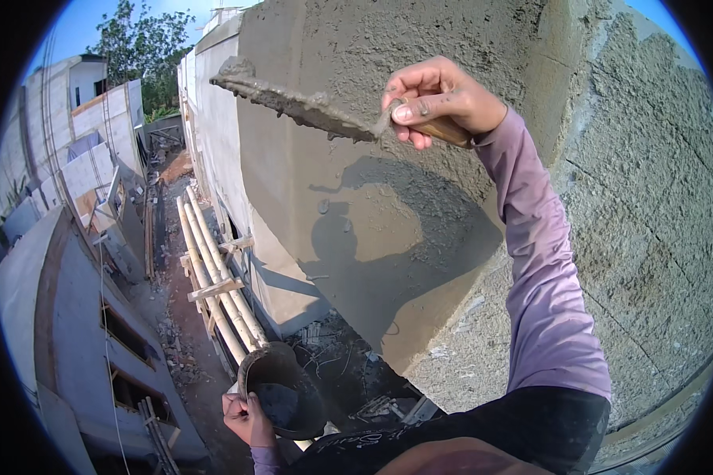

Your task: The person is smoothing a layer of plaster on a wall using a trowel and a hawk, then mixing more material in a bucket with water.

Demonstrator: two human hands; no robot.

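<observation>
My right hand (444,103) is closed round the wooden handle of a trowel (301,108), raised in front of the wall. Wet grey mortar coats the blade, which stretches to the left. Low on the left, my left hand (249,419) grips the rim of a dark bucket (299,388); the bucket is tilted, and some dark stuff shows inside. Before me stands the wall (356,47), partly covered in wet mortar, smooth in places and rough in others. My shadow falls across its lower part.
Bamboo poles (218,277) tied with wooden crosspieces run along the wall's left side, high above a ground strewn with rubble (178,348). A lower grey building (95,332) with window openings stands at left. Rough, dry-looking plaster (634,222) covers the wall at right.
</observation>
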